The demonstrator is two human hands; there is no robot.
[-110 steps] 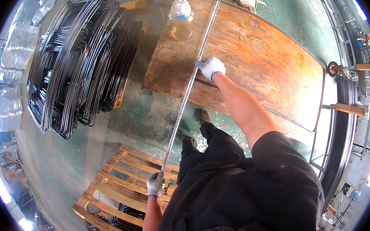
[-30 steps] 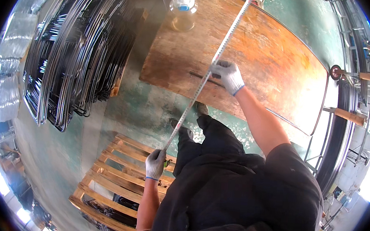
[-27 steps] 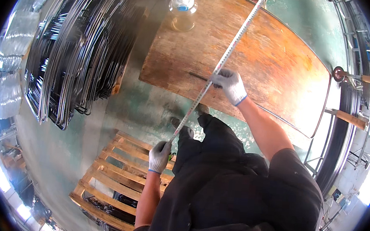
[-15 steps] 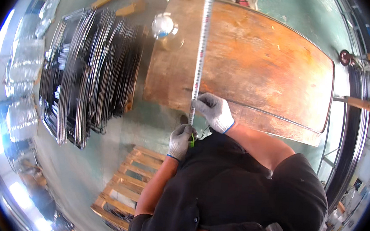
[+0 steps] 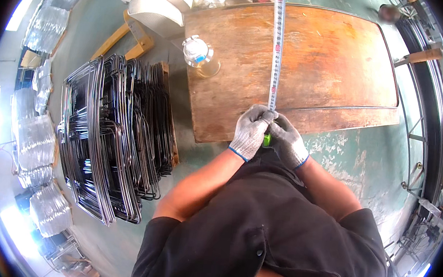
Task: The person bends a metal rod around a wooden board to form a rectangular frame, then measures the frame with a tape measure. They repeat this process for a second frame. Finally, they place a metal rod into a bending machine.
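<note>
Both my hands wear pale knit gloves with blue cuffs and meet at the table's near edge. The tape measure's silver blade runs from them straight away across the wooden table and past its far edge. Between my palms shows a bit of its green case. My left hand is closed at the blade's near end, with fingertips on it. My right hand is closed against the case and blade from the other side; its fingers are partly hidden. A thin dark rod lies along the tabletop to the right.
A clear container with a white lid stands at the table's left. Bent black metal frames are stacked on the floor at left, near a yellow pallet-jack fork. Long dark metal profiles run along the right side.
My hands, apart before, have come together at the case. My right hand has drawn back along the blade to the left one. The view has shifted, and the wooden pallet is out of sight.
</note>
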